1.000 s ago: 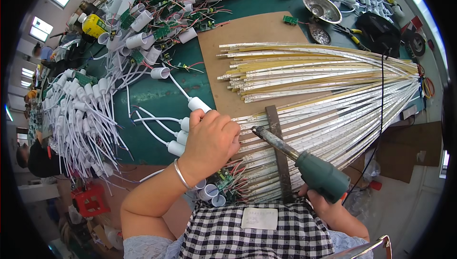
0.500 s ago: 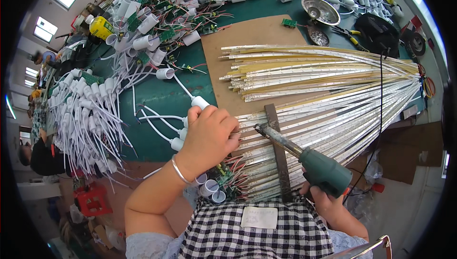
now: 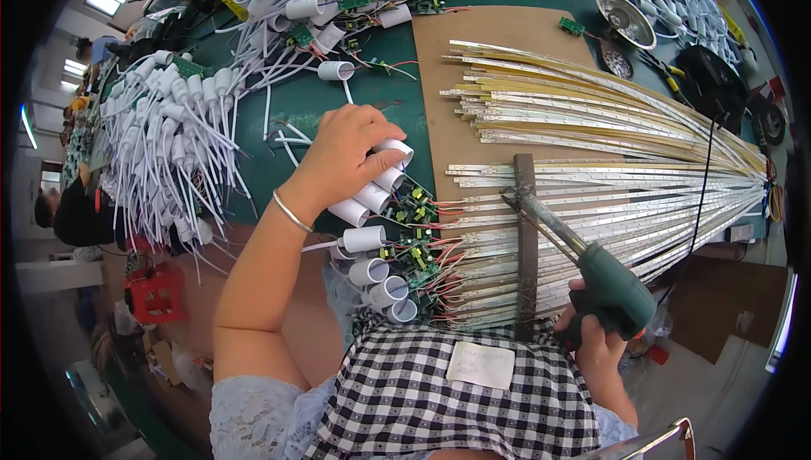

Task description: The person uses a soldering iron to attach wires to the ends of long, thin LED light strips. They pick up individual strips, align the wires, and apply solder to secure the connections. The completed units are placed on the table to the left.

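Observation:
My left hand is closed, thumb and fingers round a white plastic tube cap at the far end of a row of such caps. Small green circuit boards sit by the caps' open ends, red and white wires running from them to the ends of the LED strips. Held in my right hand is a green-handled soldering gun. Its dark tip points left, above a flat brown metal bar lying across the strips. The fingertips behind the left hand are partly hidden.
A second bundle of LED strips lies on brown cardboard. White caps with cords are heaped at the left. At the back right are a metal bowl, pliers and a black cable.
My left hand has moved left and away from the strip ends, uncovering caps and circuit boards. The view has shifted; the soldering gun stays about where it was over the strips.

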`<state>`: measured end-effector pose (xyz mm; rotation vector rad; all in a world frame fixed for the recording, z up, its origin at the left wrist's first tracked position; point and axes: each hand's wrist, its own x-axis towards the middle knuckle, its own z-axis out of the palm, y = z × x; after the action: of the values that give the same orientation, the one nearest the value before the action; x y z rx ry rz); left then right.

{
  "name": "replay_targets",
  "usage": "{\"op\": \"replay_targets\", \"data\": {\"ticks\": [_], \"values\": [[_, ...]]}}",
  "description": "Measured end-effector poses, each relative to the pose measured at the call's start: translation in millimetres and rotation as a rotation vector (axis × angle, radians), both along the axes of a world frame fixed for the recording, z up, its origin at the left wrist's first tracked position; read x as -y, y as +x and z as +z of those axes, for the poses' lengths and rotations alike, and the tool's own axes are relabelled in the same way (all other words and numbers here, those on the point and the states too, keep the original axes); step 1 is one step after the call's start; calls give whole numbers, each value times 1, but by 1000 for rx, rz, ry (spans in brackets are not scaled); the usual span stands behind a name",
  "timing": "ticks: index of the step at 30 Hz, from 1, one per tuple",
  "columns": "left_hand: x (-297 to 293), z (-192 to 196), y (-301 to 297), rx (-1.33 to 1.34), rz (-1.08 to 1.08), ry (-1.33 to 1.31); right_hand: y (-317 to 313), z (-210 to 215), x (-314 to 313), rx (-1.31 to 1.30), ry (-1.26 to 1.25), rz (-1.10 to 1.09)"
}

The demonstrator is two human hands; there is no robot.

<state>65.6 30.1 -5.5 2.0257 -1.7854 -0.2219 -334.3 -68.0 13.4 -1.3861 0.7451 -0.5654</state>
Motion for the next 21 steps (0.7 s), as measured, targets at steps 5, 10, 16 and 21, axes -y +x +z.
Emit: {"op": "replay_targets", "data": {"ticks": [5, 10, 16, 21], "values": [[-12, 3, -15, 80, 53, -12, 2, 2, 2, -21, -1, 9], [-20, 4, -21, 47, 62, -40, 1, 2, 5, -6, -40, 37], [-50, 7, -50, -137, 78, 29, -1, 2, 8, -31, -25, 2], [-72, 34, -51, -101, 177, 237, 0, 4, 15, -54, 6, 39]]}}
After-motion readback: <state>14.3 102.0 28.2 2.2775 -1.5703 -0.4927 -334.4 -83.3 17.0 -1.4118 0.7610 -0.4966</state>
